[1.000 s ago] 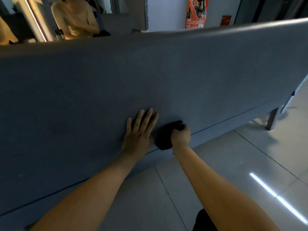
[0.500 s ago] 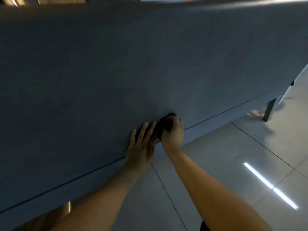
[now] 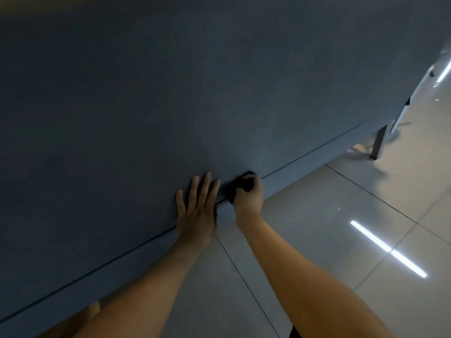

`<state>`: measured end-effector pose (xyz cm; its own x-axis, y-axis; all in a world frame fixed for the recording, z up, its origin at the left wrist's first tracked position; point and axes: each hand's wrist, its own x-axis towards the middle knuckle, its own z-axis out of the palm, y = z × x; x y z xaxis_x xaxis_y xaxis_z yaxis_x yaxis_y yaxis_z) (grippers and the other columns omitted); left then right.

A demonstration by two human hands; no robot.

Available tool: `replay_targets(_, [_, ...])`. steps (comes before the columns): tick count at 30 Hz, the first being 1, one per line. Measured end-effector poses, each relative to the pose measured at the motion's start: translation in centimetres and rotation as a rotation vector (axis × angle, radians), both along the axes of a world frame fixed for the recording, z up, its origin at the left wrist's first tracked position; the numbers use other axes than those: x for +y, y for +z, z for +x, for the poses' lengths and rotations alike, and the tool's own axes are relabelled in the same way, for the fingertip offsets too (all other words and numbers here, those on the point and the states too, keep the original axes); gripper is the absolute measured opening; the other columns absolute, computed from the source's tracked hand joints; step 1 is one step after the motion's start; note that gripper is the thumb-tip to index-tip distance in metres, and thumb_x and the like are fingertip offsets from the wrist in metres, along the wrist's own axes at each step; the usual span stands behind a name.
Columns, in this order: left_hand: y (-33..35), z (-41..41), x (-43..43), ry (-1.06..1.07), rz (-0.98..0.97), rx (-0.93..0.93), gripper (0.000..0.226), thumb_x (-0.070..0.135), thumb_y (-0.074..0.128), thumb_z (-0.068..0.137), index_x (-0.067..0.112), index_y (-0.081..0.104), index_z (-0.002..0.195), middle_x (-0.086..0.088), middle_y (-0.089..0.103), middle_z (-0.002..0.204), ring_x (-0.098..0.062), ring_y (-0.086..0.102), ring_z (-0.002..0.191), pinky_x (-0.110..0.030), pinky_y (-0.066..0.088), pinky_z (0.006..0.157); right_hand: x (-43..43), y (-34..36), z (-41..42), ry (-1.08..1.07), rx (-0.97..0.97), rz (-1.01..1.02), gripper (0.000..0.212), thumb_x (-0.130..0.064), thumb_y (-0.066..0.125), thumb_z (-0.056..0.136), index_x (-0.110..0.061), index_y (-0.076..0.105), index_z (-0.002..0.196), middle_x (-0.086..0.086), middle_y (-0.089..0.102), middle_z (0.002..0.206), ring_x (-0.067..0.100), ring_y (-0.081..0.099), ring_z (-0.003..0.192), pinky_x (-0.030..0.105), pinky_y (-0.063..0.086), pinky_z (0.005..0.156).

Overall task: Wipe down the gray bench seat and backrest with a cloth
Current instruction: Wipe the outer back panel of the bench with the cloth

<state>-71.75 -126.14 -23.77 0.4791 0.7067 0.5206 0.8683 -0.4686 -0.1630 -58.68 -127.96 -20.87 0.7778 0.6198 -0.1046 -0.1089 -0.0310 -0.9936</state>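
Right hand [image 3: 249, 197] grips cloth [image 3: 230, 192] on bench [image 3: 219, 93] seam, 3 o'clock of flat left hand [image 3: 197, 211]; wiping judged unfinished.

The bench [image 3: 170, 106] is a plain blue-gray — no pattern; the cloth [image 3: 238, 189] is black; the floor [image 3: 329, 228] is glossy pale beige tile — dark seams.
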Motion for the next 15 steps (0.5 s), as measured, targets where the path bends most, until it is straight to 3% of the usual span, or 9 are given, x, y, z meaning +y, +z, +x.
replay_targets(5, [-0.1,-0.1,0.1,-0.001,-0.048,0.045,0.124,0.044,0.085,0.067,0.024,0.007,0.162,-0.004,-0.003,0.170,-0.029,-0.016,0.155,-0.056,-0.020,0.118,-2.5,-1.9,-3.1,0.296,-0.134,-0.072,0.038,0.006,0.051,0.082,-0.029,0.062,0.094,-0.002,0.066,0.098,0.020,0.064,0.091,0.041,0.058,0.079])
replay_targets(8, [-0.2,-0.1,0.1,0.011,-0.028,0.057,0.115,0.043,0.080,0.075,0.024,0.008,0.162,-0.004,-0.004,0.171,-0.029,-0.013,0.156,-0.057,-0.017,0.119,-1.7,-0.4,-0.5,0.112,-0.140,0.036,0.044,0.008,0.055,0.084,-0.035,0.060,0.092,-0.004,0.065,0.105,0.017,0.063,0.098,0.041,0.057,0.089])
replay_targets(11, [-0.5,0.0,0.2,0.005,-0.008,0.029,0.096,0.028,0.068,0.090,0.025,0.006,0.163,-0.003,-0.006,0.171,-0.028,-0.012,0.156,-0.056,-0.018,0.118,0.5,1.6,3.8,-0.101,-0.075,0.123,0.035,0.005,0.055,0.090,-0.027,0.058,0.105,0.001,0.059,0.118,0.021,0.059,0.108,0.039,0.053,0.096])
replay_targets(15, [-0.7,0.0,0.3,0.001,-0.003,0.011,0.094,0.026,0.065,0.091,0.026,0.005,0.163,-0.002,-0.006,0.171,-0.028,-0.013,0.156,-0.056,-0.018,0.119,1.4,1.1,3.8,-0.045,-0.027,0.112,0.045,0.006,0.053,0.089,-0.035,0.057,0.109,-0.006,0.054,0.125,0.022,0.056,0.118,0.042,0.053,0.099])
